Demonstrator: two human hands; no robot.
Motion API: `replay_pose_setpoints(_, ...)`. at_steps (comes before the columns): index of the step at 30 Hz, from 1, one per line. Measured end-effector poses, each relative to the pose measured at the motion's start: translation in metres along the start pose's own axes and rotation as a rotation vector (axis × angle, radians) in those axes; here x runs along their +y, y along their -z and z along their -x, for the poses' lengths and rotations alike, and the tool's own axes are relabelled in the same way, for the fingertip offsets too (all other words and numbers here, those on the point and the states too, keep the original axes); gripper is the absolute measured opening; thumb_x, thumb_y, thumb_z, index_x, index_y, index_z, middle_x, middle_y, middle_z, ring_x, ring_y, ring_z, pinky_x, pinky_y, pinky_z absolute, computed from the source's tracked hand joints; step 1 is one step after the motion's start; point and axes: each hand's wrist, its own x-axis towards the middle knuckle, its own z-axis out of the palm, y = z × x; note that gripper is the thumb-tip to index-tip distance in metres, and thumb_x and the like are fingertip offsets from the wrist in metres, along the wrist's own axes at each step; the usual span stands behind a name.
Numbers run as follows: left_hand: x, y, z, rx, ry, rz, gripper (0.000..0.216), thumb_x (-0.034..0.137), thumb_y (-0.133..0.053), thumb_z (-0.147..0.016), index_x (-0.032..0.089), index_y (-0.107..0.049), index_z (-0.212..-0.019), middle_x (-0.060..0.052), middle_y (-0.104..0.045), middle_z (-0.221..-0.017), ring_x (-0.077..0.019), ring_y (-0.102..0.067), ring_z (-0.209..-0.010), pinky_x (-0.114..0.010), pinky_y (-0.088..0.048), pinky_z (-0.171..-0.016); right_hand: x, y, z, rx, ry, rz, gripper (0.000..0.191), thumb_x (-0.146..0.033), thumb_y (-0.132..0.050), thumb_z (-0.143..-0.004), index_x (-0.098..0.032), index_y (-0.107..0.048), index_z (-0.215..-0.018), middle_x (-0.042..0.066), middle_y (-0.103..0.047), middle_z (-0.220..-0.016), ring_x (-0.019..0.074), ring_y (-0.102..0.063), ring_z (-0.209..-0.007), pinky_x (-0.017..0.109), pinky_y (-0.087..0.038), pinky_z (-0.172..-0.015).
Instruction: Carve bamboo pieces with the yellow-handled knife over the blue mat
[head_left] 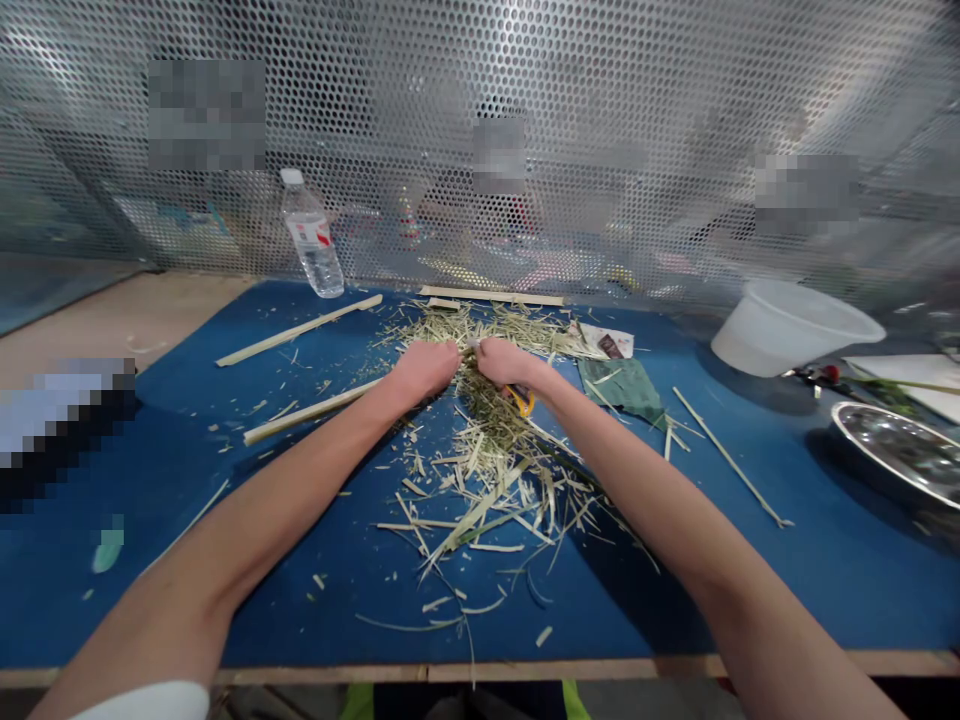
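My left hand [429, 368] and my right hand [504, 362] are almost touching over a heap of pale green plant shavings [487, 440]. Both are closed, with the fingers curled inward. A small greyish bit shows between them, but what each hand grips is hidden. An orange loop [523, 400], perhaps a tool handle, sticks out below my right hand. From under my left forearm a pale split strip [311, 412] runs out to the left. More shavings [517, 325] lie beyond the hands.
A water bottle [311, 240] stands near the perforated metal screen [390, 120]. Long strips [300, 330] lie at the back and left, a thin stick [727, 455] to the right. Also right are a green cloth-like piece [622, 388], a white tub [780, 325] and a metal bowl [862, 425].
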Motion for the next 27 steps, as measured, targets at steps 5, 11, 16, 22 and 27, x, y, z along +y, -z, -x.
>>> replay_pose_setpoints(5,0.0,-0.001,0.001,-0.001,0.018,0.014,0.044,0.033,-0.03,-0.102,0.004,-0.057,-0.12,-0.024,-0.073,-0.097,-0.0327,-0.071,-0.1,-0.041,-0.053,-0.082,0.018,-0.002,0.005,-0.097,0.016,-0.557,0.033,-0.031,-0.032,-0.1,-0.018,-0.056,-0.082,0.0,-0.055,-0.056,0.0108,-0.046,-0.039,0.024,-0.046,-0.047)
replay_pose_setpoints(11,0.001,0.0,0.003,0.002,0.027,0.012,0.046,0.038,-0.028,-0.102,0.006,-0.056,-0.121,-0.023,-0.073,-0.099,-0.0326,-0.071,-0.099,-0.041,-0.052,-0.081,0.022,-0.003,0.007,-0.094,-0.006,-0.627,0.035,-0.035,-0.03,-0.102,-0.019,-0.054,-0.083,-0.002,-0.054,-0.055,0.0106,-0.044,-0.04,0.023,-0.045,-0.047)
replay_pose_setpoints(16,-0.002,0.0,0.003,0.003,0.017,0.027,0.047,0.039,-0.028,-0.101,0.006,-0.057,-0.119,-0.024,-0.073,-0.101,-0.0343,-0.071,-0.099,-0.042,-0.052,-0.081,0.008,-0.004,0.01,0.106,-0.013,-0.185,0.041,-0.029,-0.028,-0.102,-0.013,-0.063,-0.087,0.014,-0.071,-0.074,0.0191,-0.065,-0.058,0.028,-0.049,-0.066)
replay_pose_setpoints(22,-0.002,0.001,0.002,-0.002,0.025,0.04,0.048,0.038,-0.026,-0.101,0.007,-0.057,-0.119,-0.023,-0.073,-0.103,-0.0339,-0.07,-0.101,-0.042,-0.052,-0.082,0.009,-0.007,0.011,0.152,0.013,-0.114,0.044,-0.034,-0.024,-0.105,-0.012,-0.063,-0.102,0.015,-0.073,-0.08,0.0216,-0.071,-0.07,0.027,-0.047,-0.075)
replay_pose_setpoints(27,-0.001,0.002,0.002,-0.004,0.025,0.024,0.046,0.037,-0.027,-0.102,0.007,-0.056,-0.12,-0.023,-0.073,-0.102,-0.0328,-0.071,-0.099,-0.041,-0.052,-0.08,0.008,-0.007,0.01,0.154,0.021,-0.064,0.046,-0.034,-0.024,-0.104,-0.012,-0.064,-0.1,0.016,-0.074,-0.082,0.0227,-0.072,-0.077,0.027,-0.047,-0.078)
